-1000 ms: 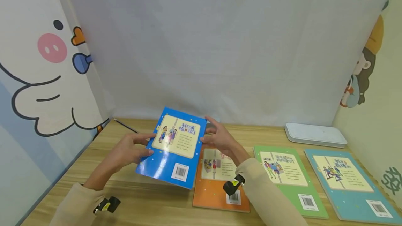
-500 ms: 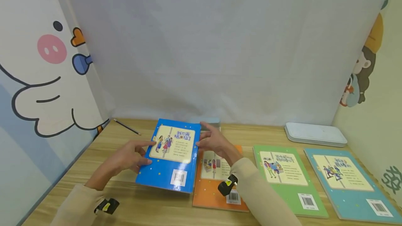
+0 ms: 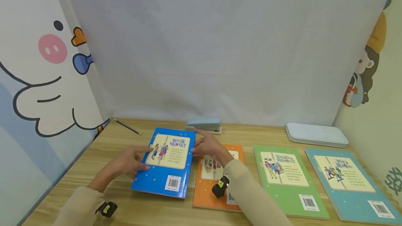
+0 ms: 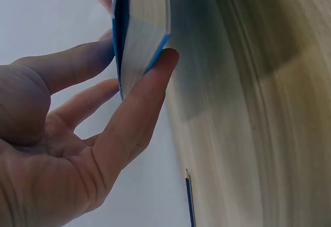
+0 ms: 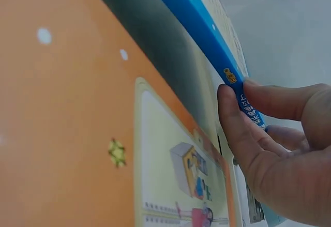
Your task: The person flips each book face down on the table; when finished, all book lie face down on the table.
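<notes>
A blue book (image 3: pixel 158 180) with a cream panel and a barcode is held between both hands, raised over the wooden table. My left hand (image 3: pixel 125 161) grips its left edge; in the left wrist view the thumb and fingers lie on opposite covers at the page edges (image 4: pixel 147 35). On the other side, my right hand (image 3: pixel 207 145) pinches the book near its far right corner, and the right wrist view shows the fingers on the blue spine (image 5: pixel 207 35). An orange book (image 3: pixel 208 193) lies just right of it, partly covered by the right arm.
Further right lie a green book (image 3: pixel 301 187) and a teal book (image 3: pixel 348 201). A stapler (image 3: pixel 205 125) stands behind the blue book, a pencil (image 3: pixel 127 126) lies at the back left, and a pale flat case (image 3: pixel 317 135) sits at the back right.
Both hands have brought the blue book nearer and a little left, lower toward the table. The stapler behind it has come into fuller view, and the book's tilt has lessened.
</notes>
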A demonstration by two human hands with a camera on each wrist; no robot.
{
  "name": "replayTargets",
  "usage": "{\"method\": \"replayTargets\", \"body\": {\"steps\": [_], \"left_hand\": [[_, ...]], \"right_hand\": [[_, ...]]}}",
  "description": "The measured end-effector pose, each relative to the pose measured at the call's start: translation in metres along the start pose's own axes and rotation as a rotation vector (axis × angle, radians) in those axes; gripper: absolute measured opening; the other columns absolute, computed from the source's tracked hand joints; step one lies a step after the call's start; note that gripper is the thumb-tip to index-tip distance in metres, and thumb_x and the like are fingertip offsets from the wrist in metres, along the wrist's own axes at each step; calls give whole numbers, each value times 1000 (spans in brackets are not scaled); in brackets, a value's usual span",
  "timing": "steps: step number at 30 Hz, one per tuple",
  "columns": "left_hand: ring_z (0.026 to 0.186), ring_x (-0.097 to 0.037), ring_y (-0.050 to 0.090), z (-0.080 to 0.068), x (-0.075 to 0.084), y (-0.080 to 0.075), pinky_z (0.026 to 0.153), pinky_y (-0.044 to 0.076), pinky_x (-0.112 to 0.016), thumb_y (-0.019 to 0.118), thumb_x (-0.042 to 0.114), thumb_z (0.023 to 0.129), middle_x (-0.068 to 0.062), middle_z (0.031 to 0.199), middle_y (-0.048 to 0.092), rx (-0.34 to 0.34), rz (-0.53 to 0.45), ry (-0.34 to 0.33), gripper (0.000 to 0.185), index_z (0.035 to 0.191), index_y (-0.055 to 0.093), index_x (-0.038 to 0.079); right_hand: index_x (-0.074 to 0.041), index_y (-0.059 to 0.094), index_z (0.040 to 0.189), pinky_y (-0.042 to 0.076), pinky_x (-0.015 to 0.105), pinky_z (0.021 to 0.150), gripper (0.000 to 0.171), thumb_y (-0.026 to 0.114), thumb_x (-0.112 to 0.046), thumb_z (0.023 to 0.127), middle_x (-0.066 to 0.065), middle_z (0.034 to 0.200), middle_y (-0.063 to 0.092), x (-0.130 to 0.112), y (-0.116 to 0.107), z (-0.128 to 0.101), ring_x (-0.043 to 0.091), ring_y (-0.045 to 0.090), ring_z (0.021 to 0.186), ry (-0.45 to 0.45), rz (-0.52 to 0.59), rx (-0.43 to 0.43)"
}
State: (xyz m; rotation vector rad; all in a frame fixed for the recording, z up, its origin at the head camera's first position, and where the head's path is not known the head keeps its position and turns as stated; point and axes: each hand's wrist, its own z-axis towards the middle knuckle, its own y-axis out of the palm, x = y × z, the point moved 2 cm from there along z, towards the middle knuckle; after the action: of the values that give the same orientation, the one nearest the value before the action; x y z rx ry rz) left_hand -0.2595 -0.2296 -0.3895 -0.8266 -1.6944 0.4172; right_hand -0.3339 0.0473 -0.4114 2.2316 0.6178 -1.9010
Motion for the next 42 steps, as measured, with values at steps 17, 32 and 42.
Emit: {"method": "replayTargets", "body": {"steps": [17,32,42], "left_hand": [[74,-25,65,0,-13,0,60,62,-38,74,7,89,-19,99,64,-55,88,-53,67,149,44,3],[75,-26,65,3,-16,1,61,62,-40,75,8,89,-23,104,63,-45,123,-85,66,147,45,0],[69,-23,66,1,-13,2,61,62,-36,77,11,87,-35,126,54,-20,210,-64,65,144,49,-1]], "right_hand": [[-1,27,156,63,42,75,85,66,19,83,17,92,62,6,22,7,21,67,72,15,-41,-40],[-4,34,154,63,38,71,81,66,20,84,15,94,58,7,29,10,23,68,74,74,-84,30],[-3,33,154,63,36,68,75,62,16,88,21,101,61,4,30,13,31,73,84,124,-94,40]]}}
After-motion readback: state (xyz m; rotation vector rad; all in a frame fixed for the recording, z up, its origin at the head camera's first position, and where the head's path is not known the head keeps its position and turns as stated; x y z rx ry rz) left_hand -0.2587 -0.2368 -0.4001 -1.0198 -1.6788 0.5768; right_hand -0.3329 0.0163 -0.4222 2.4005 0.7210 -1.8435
